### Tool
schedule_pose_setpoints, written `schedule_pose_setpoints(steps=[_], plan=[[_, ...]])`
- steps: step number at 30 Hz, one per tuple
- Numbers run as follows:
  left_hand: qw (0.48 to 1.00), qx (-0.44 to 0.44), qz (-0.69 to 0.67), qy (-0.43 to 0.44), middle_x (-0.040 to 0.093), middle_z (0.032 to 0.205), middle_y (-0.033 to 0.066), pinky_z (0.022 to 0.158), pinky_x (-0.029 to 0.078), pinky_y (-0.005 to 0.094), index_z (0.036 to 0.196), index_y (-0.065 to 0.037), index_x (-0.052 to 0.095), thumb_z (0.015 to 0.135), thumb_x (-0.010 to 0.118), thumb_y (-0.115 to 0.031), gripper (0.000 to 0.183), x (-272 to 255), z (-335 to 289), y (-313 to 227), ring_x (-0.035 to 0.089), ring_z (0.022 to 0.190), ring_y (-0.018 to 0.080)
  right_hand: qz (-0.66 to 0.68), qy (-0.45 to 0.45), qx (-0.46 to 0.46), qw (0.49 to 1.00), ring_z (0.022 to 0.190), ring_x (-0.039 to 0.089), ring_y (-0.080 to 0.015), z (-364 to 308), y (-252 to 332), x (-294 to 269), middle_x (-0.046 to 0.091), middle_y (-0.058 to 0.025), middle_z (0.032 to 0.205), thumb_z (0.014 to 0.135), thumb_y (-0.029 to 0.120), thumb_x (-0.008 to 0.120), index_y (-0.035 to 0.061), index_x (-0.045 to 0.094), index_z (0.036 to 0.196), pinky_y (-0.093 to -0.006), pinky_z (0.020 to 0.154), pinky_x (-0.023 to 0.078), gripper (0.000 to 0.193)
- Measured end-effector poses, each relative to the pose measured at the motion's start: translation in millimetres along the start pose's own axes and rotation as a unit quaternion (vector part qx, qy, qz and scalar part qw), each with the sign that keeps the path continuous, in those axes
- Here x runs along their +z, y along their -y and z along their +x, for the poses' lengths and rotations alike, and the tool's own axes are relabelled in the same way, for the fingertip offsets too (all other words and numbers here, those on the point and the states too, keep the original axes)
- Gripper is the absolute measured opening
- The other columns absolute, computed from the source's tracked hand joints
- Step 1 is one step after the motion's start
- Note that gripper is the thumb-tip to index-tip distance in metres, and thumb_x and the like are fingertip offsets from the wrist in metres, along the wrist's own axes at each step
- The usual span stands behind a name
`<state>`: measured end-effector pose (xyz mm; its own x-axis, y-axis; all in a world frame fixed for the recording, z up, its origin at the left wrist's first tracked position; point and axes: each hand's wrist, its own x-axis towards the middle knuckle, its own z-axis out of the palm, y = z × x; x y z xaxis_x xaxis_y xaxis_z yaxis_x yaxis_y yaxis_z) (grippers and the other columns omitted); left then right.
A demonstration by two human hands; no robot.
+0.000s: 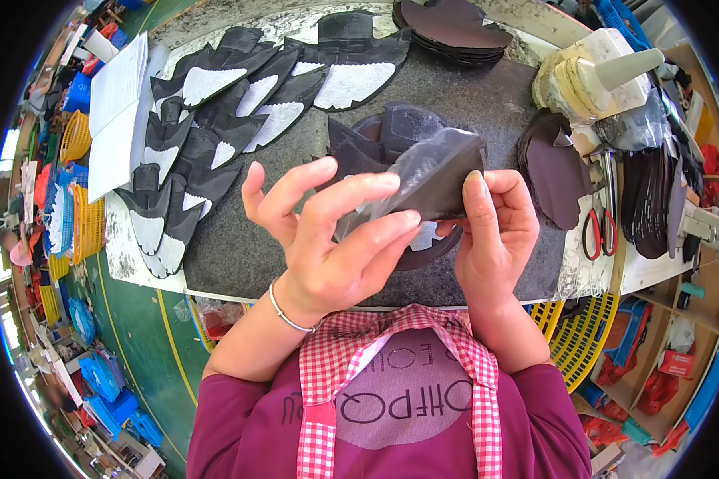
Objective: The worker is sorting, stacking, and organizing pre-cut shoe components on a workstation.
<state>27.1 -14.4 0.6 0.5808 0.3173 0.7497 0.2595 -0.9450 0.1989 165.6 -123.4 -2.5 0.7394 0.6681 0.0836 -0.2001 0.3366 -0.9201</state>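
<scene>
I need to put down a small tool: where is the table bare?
On the dark mat: between the black-and-white pieces and the left hand; between the right hand and the scissors; and below the brown stack at the top. Crowded: upper left, with those pieces; the middle, with more black parts; right side, around the pale bottle.

Left hand (pixel 335 239) covers near-left part of dark piece (pixel 447 188) and clear film (pixel 427 160); whether its fingertips pinch film, cannot be told. Right hand (pixel 499 235) hides piece's right end in part; index fingertip mostly behind thumb. Black layered piece (pixel 347 148) on worktop (pixel 128 263) largely covered by both hands. At far edge, stack of brown pieces (pixel 455 28) cut off at top. Notebook (pixel 120 120) by left edge: writing too small to read. Under near-right corner, yellow basket (pixel 587 343) partly hidden. Apron (pixel 319 415) cut off below.
</scene>
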Motion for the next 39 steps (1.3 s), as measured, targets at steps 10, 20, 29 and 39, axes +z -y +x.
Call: schedule_pose_setpoints(steps=[10,20,29,39], plan=[[0.961,-0.055,-0.269,0.024,0.056,0.128,0.0131,0.108,0.034,0.0478,0.115,-0.011,0.063,0.073,0.087,-0.043,0.057,2,-2,2,0.047,0.121,0.0305,0.046,-0.050,-0.048,0.997,0.076,0.057,-0.0028,9,-1,-11,0.062,0.0011,0.089,0.101,0.007,0.059,0.0029,0.055,0.103,-0.0194,0.066,0.048,0.006],[0.772,-0.385,-0.436,0.256,0.055,0.102,0.0023,0.058,0.039,0.0151,0.131,-0.002,0.053,0.090,0.076,-0.030,0.055,11,45,6,0.049,0.067,0.0018,-0.050,0.033,-0.117,0.991,0.092,0.057,-0.0054,-9,2,1,0.064,-0.0029,0.103,0.103,0.007,0.053,0.0038,0.052,0.109,-0.0220,0.084,0.045,0.007],[0.785,-0.362,-0.455,0.215,0.054,0.072,-0.0050,0.057,0.037,0.0178,0.102,-0.004,0.056,0.100,0.062,-0.015,0.013,26,33,-5,0.048,0.066,-0.0004,0.108,0.034,0.013,0.993,0.091,0.052,-0.0034,-10,-1,-4,0.061,0.0007,0.102,0.103,0.007,0.052,0.0061,0.052,0.110,-0.0205,0.083,0.041,0.007],[0.813,-0.352,-0.461,0.036,0.047,0.065,-0.0043,0.054,0.033,0.0204,0.096,-0.004,0.051,0.100,0.061,-0.013,0.014,27,1,-13,0.040,0.059,0.0013,0.196,-0.053,0.170,0.964,0.091,0.061,-0.0103,3,3,-2,0.065,-0.0029,0.101,0.108,0.020,0.044,0.0084,0.055,0.104,-0.0260,0.083,0.048,0.017]])
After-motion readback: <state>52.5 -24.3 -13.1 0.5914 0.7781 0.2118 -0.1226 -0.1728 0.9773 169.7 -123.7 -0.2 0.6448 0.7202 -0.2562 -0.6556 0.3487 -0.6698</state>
